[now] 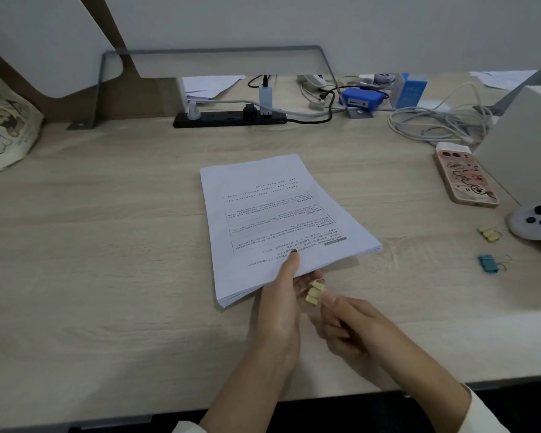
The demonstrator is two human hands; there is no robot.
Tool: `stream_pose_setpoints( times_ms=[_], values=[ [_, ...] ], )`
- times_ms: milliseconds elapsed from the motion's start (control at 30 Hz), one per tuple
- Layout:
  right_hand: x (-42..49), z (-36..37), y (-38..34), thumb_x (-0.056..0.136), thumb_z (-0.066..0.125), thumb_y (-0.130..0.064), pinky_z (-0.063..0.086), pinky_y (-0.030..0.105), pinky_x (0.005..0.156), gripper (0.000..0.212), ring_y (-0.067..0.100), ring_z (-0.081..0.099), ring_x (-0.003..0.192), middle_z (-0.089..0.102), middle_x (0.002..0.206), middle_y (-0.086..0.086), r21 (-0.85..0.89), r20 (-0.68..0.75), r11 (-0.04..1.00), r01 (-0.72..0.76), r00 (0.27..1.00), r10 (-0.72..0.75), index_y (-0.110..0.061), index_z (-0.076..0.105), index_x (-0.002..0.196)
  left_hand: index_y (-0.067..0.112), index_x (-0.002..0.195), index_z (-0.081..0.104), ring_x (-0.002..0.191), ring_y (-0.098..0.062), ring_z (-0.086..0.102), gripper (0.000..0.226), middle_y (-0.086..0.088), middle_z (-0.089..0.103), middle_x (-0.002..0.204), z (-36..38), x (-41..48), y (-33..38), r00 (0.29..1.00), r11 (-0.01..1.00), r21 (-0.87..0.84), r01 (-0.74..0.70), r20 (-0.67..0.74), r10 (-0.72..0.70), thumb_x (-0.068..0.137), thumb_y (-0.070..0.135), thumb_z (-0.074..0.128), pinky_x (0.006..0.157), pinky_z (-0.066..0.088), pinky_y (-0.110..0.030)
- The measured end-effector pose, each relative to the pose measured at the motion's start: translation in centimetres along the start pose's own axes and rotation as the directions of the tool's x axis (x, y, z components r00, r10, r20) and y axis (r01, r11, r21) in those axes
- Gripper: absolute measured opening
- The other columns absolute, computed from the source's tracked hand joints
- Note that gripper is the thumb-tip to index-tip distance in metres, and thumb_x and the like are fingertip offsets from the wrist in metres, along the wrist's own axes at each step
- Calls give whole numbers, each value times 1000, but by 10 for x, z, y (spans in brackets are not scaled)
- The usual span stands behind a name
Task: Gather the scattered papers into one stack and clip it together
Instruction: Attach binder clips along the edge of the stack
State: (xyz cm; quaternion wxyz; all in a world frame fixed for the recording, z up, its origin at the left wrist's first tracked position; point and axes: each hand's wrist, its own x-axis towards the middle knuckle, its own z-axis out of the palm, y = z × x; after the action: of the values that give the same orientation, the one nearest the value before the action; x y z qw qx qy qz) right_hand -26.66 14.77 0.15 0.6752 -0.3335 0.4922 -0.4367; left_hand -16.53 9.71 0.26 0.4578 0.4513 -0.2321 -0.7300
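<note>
Pale wood-grain desk [107,245], one, carrying everything listed. Far left: one cream canvas tote bag [3,126] printed with cartoon bears, leaning at the desk's edge. Left of centre at the back: one black power strip [228,118] with plugs seated in it. Centre: one stack of white printed papers [278,220], gathered and roughly squared, lying at a slant with its text upside down to the viewer; its far end rests on the desk and its near right corner is raised, with a shadow beneath. Left hand [281,307], one: it grips the stack's near edge, thumb pressed flat on the top sheet and fingers curled underneath. Just right of that thumb, close below the stack's near edge: one yellow binder clip [315,293], pinched between the thumb and fingertips of the right hand [353,329], whose other fingers are curled in toward the palm; whether the clip's mouth is open cannot be told. Back right of centre: one blue case [361,97], then one loose coil of grey cables [434,123]. Right: one phone [464,178] in a pink cartoon case, lying face down. Nearer the viewer on the right: one second yellow binder clip [489,234] and one teal binder clip [487,263], lying apart from each other on the desk and well apart from the stack. Binder clips total three. Far right edge: one grey controller [534,221] with dark buttons.
</note>
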Motion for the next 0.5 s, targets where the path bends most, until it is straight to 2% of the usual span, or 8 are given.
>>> stream_pose_setpoints(
  times_ms=[33,100,200,267,500],
  values=[
    [-2,-1,-2,87,55,-29,14,12,34,42,3,22,35,26,48,-6,25,-49,1000,-11,999,13,-14,30,56,17,98,65,60,-8,66,15,1,69,70,0,0,0,1000,1000,-4,-19,-6,19,92,22,53,56,53,-16],
    [-3,-3,-5,90,48,-24,15,10,30,40,1,21,31,23,46,-5,15,-131,1000,-17,991,19,-13,29,57,23,100,63,69,-8,71,14,4,75,81,-1,-1,-1,999,999,-13,-41,-1,41,93,20,52,59,54,-14],
    [-3,-7,-8,94,41,-22,17,10,30,41,3,19,33,22,47,-4,-114,-208,993,9,978,-33,-12,30,56,26,108,60,81,-9,73,18,5,76,90,-2,-2,-2,998,998,2,-56,28,56,94,20,51,67,56,-15],
    [-1,-7,-10,95,41,-24,16,11,32,42,3,18,35,21,47,-5,-195,-231,981,20,971,-65,-13,31,55,25,115,59,86,-10,72,23,7,76,93,-2,-1,-3,997,998,7,-66,36,65,93,20,52,72,57,-18],
    [1,-8,-14,95,42,-29,16,12,32,46,3,19,34,24,49,-1,-257,-246,965,-59,969,-7,-14,31,53,24,114,58,86,-12,73,23,4,76,96,-3,2,-5,996,996,-39,-75,36,76,94,17,51,67,57,-18]
  ],
)
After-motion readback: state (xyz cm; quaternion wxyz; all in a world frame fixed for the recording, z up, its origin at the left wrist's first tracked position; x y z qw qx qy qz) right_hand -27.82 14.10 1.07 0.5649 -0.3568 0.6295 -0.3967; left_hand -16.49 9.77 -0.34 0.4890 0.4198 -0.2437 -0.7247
